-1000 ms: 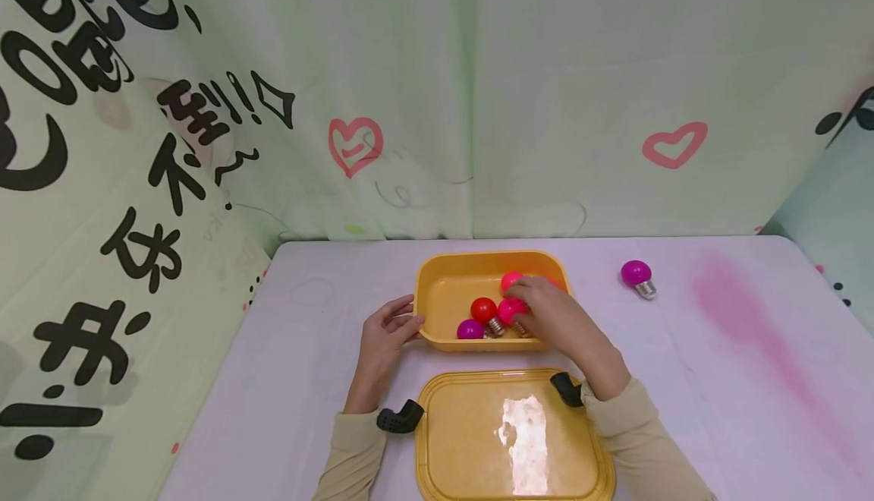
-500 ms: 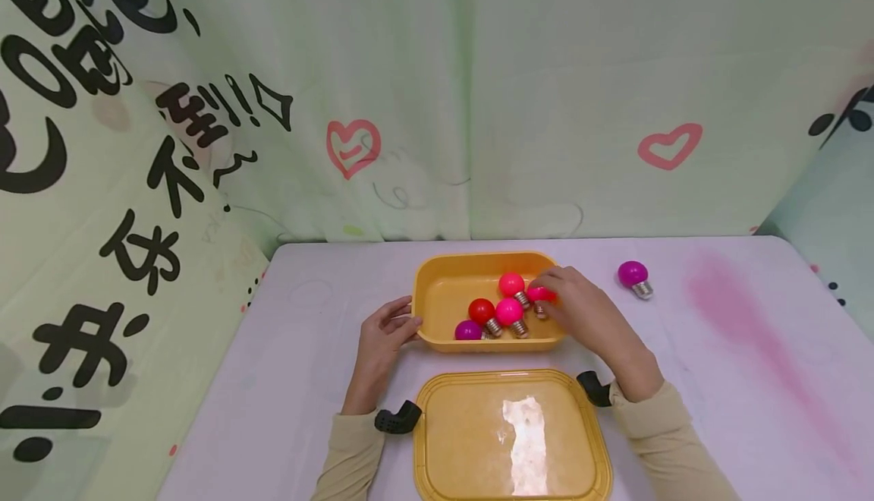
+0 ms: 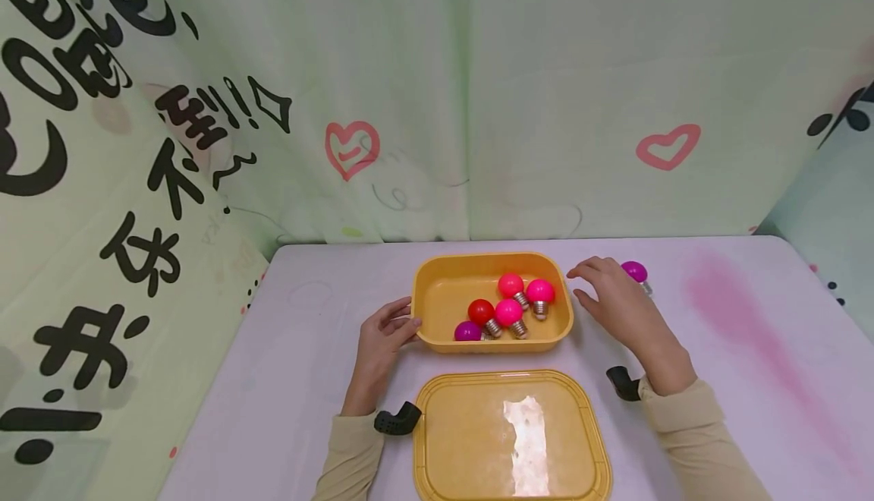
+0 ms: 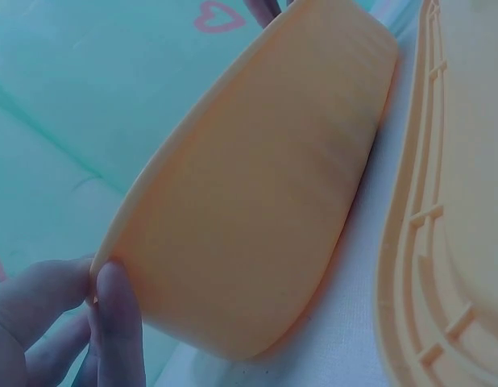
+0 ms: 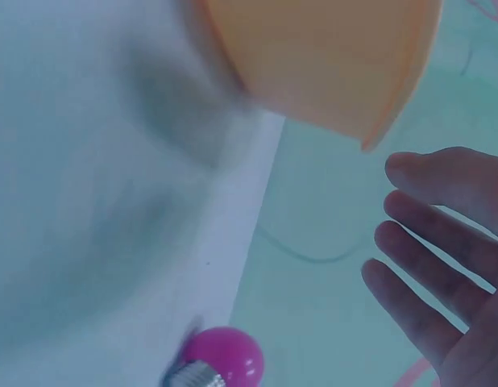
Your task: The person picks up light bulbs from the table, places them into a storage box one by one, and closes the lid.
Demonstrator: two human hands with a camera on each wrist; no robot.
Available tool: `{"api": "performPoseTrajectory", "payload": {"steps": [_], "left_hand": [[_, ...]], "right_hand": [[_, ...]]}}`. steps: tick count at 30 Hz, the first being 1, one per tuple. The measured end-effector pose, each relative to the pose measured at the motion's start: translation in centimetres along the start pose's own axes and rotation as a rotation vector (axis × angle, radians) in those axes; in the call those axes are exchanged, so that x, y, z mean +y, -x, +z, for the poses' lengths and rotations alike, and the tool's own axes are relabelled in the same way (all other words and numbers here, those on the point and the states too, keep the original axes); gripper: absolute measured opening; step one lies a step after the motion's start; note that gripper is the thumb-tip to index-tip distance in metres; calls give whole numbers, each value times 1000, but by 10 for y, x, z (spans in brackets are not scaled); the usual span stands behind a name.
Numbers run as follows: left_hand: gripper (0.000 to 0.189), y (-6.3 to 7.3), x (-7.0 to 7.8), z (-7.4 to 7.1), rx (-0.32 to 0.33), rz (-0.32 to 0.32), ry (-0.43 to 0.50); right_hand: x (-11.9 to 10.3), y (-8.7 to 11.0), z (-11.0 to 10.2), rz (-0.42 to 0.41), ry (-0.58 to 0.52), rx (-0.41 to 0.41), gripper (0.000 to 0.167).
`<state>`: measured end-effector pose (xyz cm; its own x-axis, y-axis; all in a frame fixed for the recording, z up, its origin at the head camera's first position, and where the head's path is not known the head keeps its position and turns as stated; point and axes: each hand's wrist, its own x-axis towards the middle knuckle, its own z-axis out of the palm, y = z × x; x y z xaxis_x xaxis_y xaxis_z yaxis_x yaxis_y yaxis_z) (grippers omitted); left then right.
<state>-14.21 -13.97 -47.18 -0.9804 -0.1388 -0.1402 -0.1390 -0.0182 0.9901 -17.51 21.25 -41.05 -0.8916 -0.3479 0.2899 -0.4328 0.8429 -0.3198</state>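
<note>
A yellow plastic box [image 3: 437, 288] holds several toy light bulbs, among them a red one [image 3: 481, 312], a purple one [image 3: 468, 331] and a pink one [image 3: 541, 291]. My left hand [image 3: 385, 338] grips the left end of the box; in the left wrist view its thumb and fingers pinch the rim [image 4: 128, 201]. Just off the box's right end, my right hand [image 3: 617, 300] holds nothing, its fingers spread and slightly bent. Behind that hand a magenta bulb [image 3: 636, 271] lies on the table, partly covered by it. The same bulb [image 5: 225, 355] shows low in the right wrist view.
A flat yellow lid [image 3: 464, 440] lies in front of the box, close to the left forearm. The white table [image 3: 328, 288] ends at a green-white curtain [image 3: 532, 91] behind. Black camera mounts sit on both wrists.
My right hand has let go of a pink bulb inside the box and moved out to the right, past the box's end. The left hand has stayed at the rim.
</note>
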Motion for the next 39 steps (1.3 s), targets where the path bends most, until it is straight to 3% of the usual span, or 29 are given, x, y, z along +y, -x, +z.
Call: {"api": "performPoseTrajectory", "payload": {"steps": [6, 19, 29, 39], "left_hand": [[45, -1, -1, -1, -18, 24, 34], [45, 1, 0, 0, -13, 12, 21], [45, 0, 0, -1, -7, 10, 17], [45, 0, -1, -1, -20, 13, 21]], "right_hand": [[13, 5, 1, 28, 1, 13, 26], [43, 11, 5, 53, -34, 114, 27], [59, 10, 2, 164, -41, 63, 35], [76, 10, 3, 178, -63, 78, 41]]}}
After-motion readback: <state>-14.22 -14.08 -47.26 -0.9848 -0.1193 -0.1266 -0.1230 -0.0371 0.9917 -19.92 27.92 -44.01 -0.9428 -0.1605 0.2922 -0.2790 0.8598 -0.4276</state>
